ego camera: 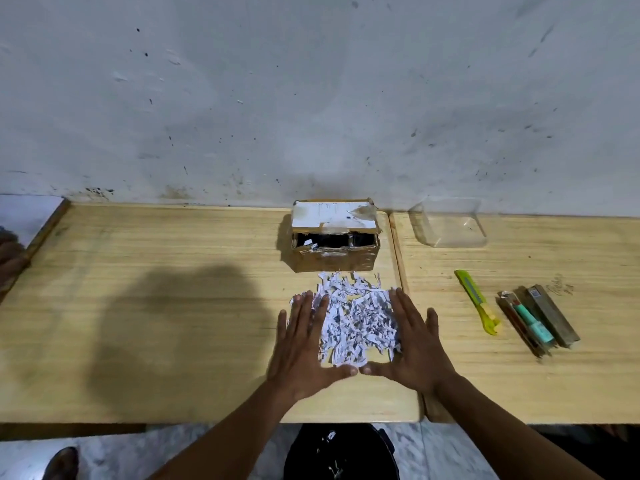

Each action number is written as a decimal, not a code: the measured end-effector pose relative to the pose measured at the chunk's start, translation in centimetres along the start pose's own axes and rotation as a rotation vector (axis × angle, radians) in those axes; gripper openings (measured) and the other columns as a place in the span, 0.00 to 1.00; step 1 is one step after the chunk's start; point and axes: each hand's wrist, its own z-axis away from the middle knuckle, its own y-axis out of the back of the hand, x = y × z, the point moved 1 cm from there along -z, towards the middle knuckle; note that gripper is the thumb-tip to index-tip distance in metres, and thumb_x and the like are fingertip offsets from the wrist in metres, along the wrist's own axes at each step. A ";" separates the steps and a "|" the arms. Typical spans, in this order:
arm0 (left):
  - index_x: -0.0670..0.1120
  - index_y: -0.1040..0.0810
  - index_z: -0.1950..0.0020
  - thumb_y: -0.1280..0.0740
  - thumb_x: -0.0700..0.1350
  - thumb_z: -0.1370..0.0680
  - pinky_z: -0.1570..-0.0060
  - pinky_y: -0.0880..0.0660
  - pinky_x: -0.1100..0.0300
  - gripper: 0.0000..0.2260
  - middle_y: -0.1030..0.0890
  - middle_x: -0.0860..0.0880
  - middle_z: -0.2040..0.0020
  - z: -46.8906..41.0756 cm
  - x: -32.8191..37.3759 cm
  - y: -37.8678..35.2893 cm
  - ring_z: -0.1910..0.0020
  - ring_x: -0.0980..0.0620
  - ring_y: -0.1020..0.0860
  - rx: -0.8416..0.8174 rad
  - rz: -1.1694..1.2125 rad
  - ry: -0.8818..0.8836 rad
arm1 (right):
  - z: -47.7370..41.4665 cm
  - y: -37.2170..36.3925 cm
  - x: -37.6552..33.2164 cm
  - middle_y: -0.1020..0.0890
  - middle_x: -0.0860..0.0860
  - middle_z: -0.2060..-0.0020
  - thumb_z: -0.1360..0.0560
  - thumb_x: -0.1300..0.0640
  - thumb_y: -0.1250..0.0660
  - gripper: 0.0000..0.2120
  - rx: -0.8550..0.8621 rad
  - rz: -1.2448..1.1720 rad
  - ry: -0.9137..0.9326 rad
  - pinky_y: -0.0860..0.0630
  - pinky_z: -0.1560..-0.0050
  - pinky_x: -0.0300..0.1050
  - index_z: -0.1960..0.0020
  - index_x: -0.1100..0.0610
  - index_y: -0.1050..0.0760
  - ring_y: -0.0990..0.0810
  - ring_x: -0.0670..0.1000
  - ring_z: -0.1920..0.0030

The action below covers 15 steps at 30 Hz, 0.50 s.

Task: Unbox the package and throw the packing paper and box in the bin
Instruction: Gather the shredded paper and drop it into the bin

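Note:
A heap of white shredded packing paper lies on the wooden table in front of me. My left hand lies flat against the heap's left side and my right hand against its right side. Both have fingers spread and thumbs almost touching at the near edge. Behind the heap stands the cardboard box, its white-labelled flap up and its inside dark. Under the table's front edge sits a black bin with a few paper shreds in it.
To the right lie a yellow-green box cutter and a small opened packet with a teal item. A clear plastic container stands by the wall. A second table joins at the right. A shoe shows on the floor at left.

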 end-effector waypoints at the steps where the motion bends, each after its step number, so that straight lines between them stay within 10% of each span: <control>1: 0.55 0.67 0.22 0.41 0.82 0.39 0.24 0.57 0.40 0.59 0.66 0.51 0.21 -0.2 -0.3 0.1 0.23 0.49 0.69 0.010 0.003 0.003 | -0.3 0.1 0.1 0.56 0.48 0.20 0.43 0.17 0.36 0.66 0.008 -0.007 0.000 0.52 0.28 0.71 0.20 0.48 0.64 0.59 0.47 0.20; 15: 0.51 0.60 0.20 0.37 0.83 0.45 0.23 0.57 0.45 0.65 0.55 0.50 0.19 -7.1 -1.5 1.7 0.20 0.50 0.57 -0.053 -0.132 -0.359 | -5.8 0.3 0.0 0.52 0.50 0.20 0.42 0.18 0.38 0.60 -0.062 0.086 0.245 0.54 0.27 0.71 0.21 0.44 0.57 0.58 0.51 0.20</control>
